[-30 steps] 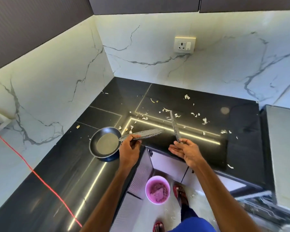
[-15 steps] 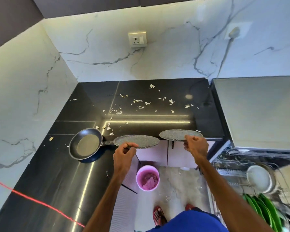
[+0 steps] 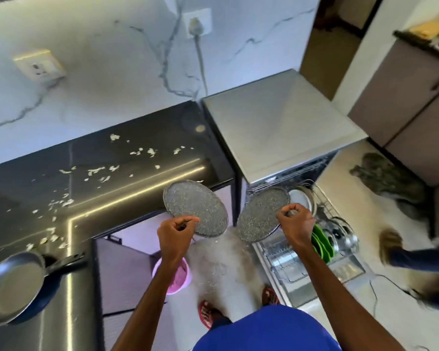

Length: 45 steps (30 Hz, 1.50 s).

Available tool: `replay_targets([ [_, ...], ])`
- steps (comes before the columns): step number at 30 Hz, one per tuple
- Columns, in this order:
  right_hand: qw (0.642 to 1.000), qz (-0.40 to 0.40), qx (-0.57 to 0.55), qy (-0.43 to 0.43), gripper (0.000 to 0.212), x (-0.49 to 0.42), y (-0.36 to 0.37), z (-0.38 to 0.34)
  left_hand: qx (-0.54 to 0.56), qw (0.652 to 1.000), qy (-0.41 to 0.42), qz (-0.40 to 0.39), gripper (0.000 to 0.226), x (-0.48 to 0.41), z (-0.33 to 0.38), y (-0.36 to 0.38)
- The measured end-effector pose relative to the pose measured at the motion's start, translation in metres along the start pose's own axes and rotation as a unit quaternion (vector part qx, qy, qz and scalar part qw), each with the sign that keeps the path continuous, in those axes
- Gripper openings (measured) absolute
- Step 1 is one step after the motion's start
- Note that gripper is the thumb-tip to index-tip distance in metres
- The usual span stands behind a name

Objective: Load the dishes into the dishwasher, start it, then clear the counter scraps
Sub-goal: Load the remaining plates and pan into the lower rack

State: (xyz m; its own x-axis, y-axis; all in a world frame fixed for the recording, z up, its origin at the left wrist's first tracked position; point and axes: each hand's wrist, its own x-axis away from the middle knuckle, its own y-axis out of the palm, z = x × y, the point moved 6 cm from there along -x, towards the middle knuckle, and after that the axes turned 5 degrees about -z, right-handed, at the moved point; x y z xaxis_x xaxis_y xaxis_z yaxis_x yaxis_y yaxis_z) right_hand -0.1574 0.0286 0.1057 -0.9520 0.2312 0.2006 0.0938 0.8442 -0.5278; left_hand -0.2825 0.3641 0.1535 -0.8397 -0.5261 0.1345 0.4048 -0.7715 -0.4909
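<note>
At your eight o'clock the pan (image 3: 13,287) hangs over the counter (image 3: 137,127) edge, and a bump could tip it off. Scraps (image 3: 96,171) lie at ten. Your left hand (image 3: 175,236) pinches the left plate (image 3: 195,207) by its rim, and your right hand (image 3: 295,225) pinches the right plate (image 3: 260,215) above the rack (image 3: 327,206) at two. Grips this thin may let a tilted plate slip. The bucket (image 3: 173,277) at six holds pinkish waste. The rack holds green plates (image 3: 321,243) and a white dish (image 3: 299,198).

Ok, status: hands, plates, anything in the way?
Left hand pinches one grey speckled round plate, right hand a second speckled plate. Both airborne near the dishwasher's wire rack. Green plates, white dish already racked.
</note>
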Motion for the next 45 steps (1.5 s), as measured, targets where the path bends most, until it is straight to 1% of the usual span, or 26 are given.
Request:
replay_targets([
  [1,1.000,0.000,0.012,0.023,0.015,-0.008,-0.013,0.014,-0.025,0.999,0.020,-0.018,0.020,0.000,0.012,0.020],
  [3,0.998,0.001,0.021,0.055,0.021,-0.025,-0.036,0.039,-0.068,0.994,0.054,-0.060,0.023,-0.001,0.034,0.060],
  [7,0.997,-0.005,0.014,0.080,0.029,-0.059,-0.064,0.072,-0.112,0.982,0.063,-0.140,0.019,-0.009,0.060,0.132],
  [10,0.994,-0.004,0.013,0.110,0.039,-0.077,-0.080,0.085,-0.141,0.970,0.092,-0.173,0.018,-0.014,0.082,0.176],
  [12,0.991,0.018,0.006,0.130,0.046,-0.083,-0.093,0.092,-0.170,0.959,0.124,-0.192,0.020,-0.016,0.098,0.201],
  [14,0.988,0.036,0.000,0.149,0.048,-0.089,-0.101,0.098,-0.206,0.941,0.154,-0.219,0.027,-0.020,0.111,0.225],
  [17,0.982,0.041,-0.010,0.184,0.053,-0.100,-0.104,0.113,-0.231,0.919,0.162,-0.274,0.036,-0.039,0.118,0.260],
  [21,0.971,0.072,-0.026,0.226,0.060,-0.120,-0.102,0.126,-0.227,0.896,0.170,-0.343,0.039,-0.076,0.129,0.307],
  [23,0.965,0.095,-0.019,0.245,0.058,-0.136,-0.103,0.129,-0.226,0.882,0.178,-0.374,0.036,-0.099,0.134,0.334],
  [25,0.959,0.102,-0.035,0.261,0.054,-0.149,-0.099,0.131,-0.243,0.865,0.205,-0.389,0.034,-0.121,0.136,0.357],
  [28,0.952,0.121,-0.063,0.273,0.044,-0.173,-0.091,0.141,-0.264,0.850,0.210,-0.403,0.040,-0.149,0.135,0.394],
  [30,0.947,0.126,-0.051,0.289,0.040,-0.185,-0.090,0.145,-0.277,0.832,0.233,-0.421,0.049,-0.160,0.139,0.417],
  [32,0.939,0.147,-0.041,0.307,0.037,-0.190,-0.094,0.150,-0.287,0.812,0.261,-0.437,0.050,-0.163,0.148,0.439],
  [35,0.926,0.186,-0.043,0.324,0.031,-0.192,-0.104,0.152,-0.290,0.787,0.305,-0.452,0.041,-0.161,0.167,0.469],
  [38,0.909,0.219,-0.057,0.350,0.021,-0.196,-0.110,0.168,-0.307,0.773,0.315,-0.457,0.041,-0.159,0.174,0.503],
  [40,0.902,0.232,-0.078,0.356,0.019,-0.198,-0.111,0.178,-0.318,0.764,0.317,-0.463,0.040,-0.156,0.177,0.525],
  [42,0.896,0.237,-0.085,0.365,0.019,-0.202,-0.112,0.190,-0.339,0.745,0.328,-0.471,0.040,-0.151,0.178,0.548],
  [45,0.891,0.227,-0.111,0.378,0.010,-0.212,-0.105,0.209,-0.362,0.727,0.332,-0.481,0.041,-0.150,0.169,0.579],
])
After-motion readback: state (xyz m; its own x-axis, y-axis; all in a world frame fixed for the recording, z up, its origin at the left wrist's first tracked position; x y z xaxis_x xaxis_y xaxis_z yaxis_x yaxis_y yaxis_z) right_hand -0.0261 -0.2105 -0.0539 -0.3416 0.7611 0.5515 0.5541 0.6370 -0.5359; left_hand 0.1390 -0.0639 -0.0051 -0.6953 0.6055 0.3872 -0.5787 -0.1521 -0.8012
